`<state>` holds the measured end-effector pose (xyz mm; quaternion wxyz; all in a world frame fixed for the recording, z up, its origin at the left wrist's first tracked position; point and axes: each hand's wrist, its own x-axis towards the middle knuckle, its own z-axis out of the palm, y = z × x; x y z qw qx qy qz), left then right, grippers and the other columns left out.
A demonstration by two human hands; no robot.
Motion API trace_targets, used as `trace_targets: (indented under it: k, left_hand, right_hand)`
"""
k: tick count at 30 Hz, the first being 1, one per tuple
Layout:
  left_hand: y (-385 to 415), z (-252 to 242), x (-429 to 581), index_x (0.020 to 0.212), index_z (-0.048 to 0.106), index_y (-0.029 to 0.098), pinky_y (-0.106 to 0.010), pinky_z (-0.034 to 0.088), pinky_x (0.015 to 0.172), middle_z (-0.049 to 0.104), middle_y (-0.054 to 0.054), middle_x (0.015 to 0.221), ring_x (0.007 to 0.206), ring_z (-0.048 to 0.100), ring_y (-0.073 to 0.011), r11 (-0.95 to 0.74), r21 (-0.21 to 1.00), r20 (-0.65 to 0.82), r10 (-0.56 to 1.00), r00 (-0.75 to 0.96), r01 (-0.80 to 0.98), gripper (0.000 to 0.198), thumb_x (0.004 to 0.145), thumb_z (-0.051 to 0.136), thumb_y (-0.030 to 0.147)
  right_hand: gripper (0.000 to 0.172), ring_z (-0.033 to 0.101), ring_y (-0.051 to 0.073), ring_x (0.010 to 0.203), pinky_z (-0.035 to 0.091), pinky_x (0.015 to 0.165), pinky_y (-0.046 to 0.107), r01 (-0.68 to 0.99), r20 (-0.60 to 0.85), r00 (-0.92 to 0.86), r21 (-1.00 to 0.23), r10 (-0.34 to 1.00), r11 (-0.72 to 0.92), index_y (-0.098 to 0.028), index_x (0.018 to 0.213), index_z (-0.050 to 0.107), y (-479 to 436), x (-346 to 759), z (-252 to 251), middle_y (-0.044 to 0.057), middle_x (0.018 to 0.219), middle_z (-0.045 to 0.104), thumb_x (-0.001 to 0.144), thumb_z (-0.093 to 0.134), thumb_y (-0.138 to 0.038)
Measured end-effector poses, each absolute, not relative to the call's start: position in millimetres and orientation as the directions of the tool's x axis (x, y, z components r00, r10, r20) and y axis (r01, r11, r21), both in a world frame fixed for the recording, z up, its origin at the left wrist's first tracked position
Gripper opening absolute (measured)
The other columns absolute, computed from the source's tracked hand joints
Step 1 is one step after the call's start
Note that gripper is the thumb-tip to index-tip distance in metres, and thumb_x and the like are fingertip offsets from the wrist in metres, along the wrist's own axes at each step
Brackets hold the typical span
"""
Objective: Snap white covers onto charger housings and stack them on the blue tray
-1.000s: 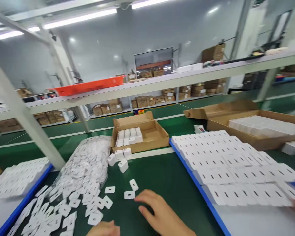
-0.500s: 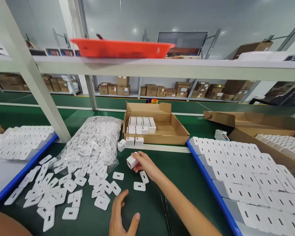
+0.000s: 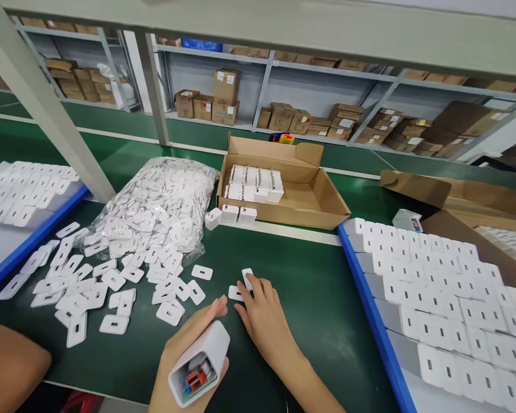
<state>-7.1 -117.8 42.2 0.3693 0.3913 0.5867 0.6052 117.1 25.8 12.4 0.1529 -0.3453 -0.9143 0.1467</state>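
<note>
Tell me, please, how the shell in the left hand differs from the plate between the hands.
The shell is boxy and hollow, red parts showing inside; the plate is thin and flat. The shell is held up in the left hand; the plate lies on the green mat. Both are white.
</note>
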Motion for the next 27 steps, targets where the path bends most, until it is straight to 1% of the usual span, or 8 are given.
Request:
trace_targets:
  k: [4, 7, 9, 11, 14, 18, 22, 27]
  left_hand:
    - [-112.9, 45.4, -8.2, 0.127, 0.062, 0.029, -0.025, 0.054, 0.086, 0.068, -0.008, 0.126, 0.106, 0.067, -0.0217, 0.034, 0.996, -0.053, 0.97, -0.236, -0.086, 0.044, 0.085, 0.067, 0.022]
    - [-108.2, 45.0, -2.4, 0.117, 0.066, 0.023, -0.026, 0.051, 0.078, 0.07, -0.008, 0.107, 0.091, 0.065, -0.0207, 0.103, 0.994, -0.109, 0.984, -0.143, -0.048, 0.038, 0.08, 0.07, 0.032]
    - [-104.9, 44.7, 1.3, 0.114, 0.065, 0.021, -0.025, 0.048, 0.071, 0.069, -0.006, 0.099, 0.083, 0.062, -0.0197, 0.187, 0.982, -0.188, 0.979, -0.074, -0.016, 0.045, 0.077, 0.072, 0.045]
    - [-100.6, 45.3, 4.8, 0.106, 0.066, 0.019, -0.024, 0.043, 0.066, 0.067, -0.004, 0.088, 0.075, 0.058, -0.0179, 0.203, 0.979, -0.203, 0.979, -0.004, 0.016, 0.047, 0.076, 0.07, 0.055]
    - [-92.1, 48.3, 11.1, 0.092, 0.067, 0.017, -0.024, 0.038, 0.063, 0.061, 0.0, 0.077, 0.067, 0.051, -0.0146, 0.144, 0.99, -0.144, 0.987, 0.075, 0.013, 0.043, 0.08, 0.066, 0.059]
    - [-82.5, 52.5, 21.9, 0.1, 0.069, 0.016, -0.023, 0.039, 0.066, 0.058, -0.002, 0.082, 0.073, 0.051, -0.0153, 0.265, 0.938, -0.22, 0.954, 0.206, -0.226, 0.05, 0.078, 0.069, 0.061]
    - [-81.7, 51.3, 34.6, 0.126, 0.063, 0.019, -0.035, 0.046, 0.09, 0.058, -0.009, 0.108, 0.1, 0.056, -0.0262, 0.362, 0.808, -0.219, 0.917, 0.332, -0.464, 0.071, 0.076, 0.066, 0.069]
    - [-84.0, 48.2, 47.0, 0.139, 0.051, 0.027, -0.037, 0.041, 0.103, 0.047, -0.007, 0.119, 0.115, 0.054, -0.0254, 0.356, 0.804, -0.235, 0.926, 0.297, -0.476, 0.07, 0.079, 0.07, 0.06]
  right_hand:
    - [0.028, 0.057, 0.038, 0.11, 0.052, 0.086, 0.058, 0.542, 0.192, -0.734, -0.411, 0.651, 0.733, -0.012, 0.101, 0.073, 26.5, 115.6, 1.1, 0.022, 0.116, 0.066, 0.097, 0.045, -0.012]
    - [0.029, 0.065, 0.023, 0.088, 0.057, 0.076, 0.034, 0.479, 0.203, -0.739, -0.512, 0.642, 0.713, -0.017, 0.09, 0.073, 22.2, 133.4, 35.7, 0.009, 0.089, 0.071, 0.1, 0.045, -0.017]
    - [0.03, 0.064, 0.015, 0.067, 0.054, 0.06, 0.023, 0.42, 0.197, -0.705, -0.658, 0.681, 0.625, -0.02, 0.091, 0.072, 17.2, 150.3, 65.5, 0.003, 0.075, 0.068, 0.101, 0.045, -0.023]
    - [0.02, 0.064, 0.013, 0.063, 0.053, 0.056, 0.021, 0.32, 0.252, -0.659, -0.758, 0.709, 0.568, -0.023, 0.099, 0.072, 9.9, 165.5, 88.1, 0.001, 0.074, 0.069, 0.098, 0.053, -0.026]
    - [0.02, 0.064, 0.014, 0.064, 0.053, 0.056, 0.021, 0.238, 0.33, -0.619, -0.787, 0.713, 0.57, -0.027, 0.107, 0.072, -2.4, 179.4, 98.2, 0.0, 0.075, 0.07, 0.092, 0.062, -0.018]
    - [0.026, 0.064, 0.012, 0.061, 0.053, 0.052, 0.02, 0.254, 0.276, -0.547, -0.845, 0.79, 0.471, -0.026, 0.106, 0.074, -13.3, 190.0, 84.9, 0.001, 0.078, 0.069, 0.091, 0.06, -0.012]
    - [0.026, 0.062, 0.009, 0.056, 0.052, 0.049, 0.017, 0.284, 0.221, -0.353, -0.901, 0.909, 0.329, -0.03, 0.105, 0.074, -19.5, 203.9, 72.6, -0.002, 0.076, 0.066, 0.091, 0.059, -0.013]
    - [0.023, 0.067, 0.013, 0.058, 0.055, 0.051, 0.021, 0.335, 0.175, -0.272, -0.905, 0.946, 0.263, -0.027, 0.109, 0.073, -28.5, 217.5, 70.5, 0.0, 0.074, 0.068, 0.092, 0.06, -0.019]
